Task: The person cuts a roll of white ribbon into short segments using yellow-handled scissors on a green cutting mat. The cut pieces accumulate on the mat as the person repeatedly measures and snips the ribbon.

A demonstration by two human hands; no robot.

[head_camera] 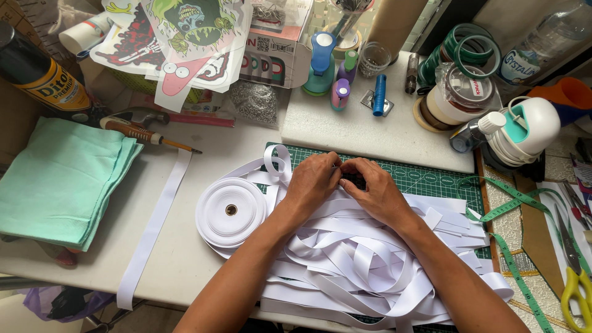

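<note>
White ribbon [345, 259] lies beneath both hands' fingertips [343, 168].

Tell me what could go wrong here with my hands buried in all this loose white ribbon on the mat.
The loose white ribbon is heaped in loops under the left hand and right hand, so it could knot or crease. Some coils hang over the table's front edge and might slide off. Whatever small dark thing the fingers pinch is hidden, so you may lose track of it in the pile.
</note>
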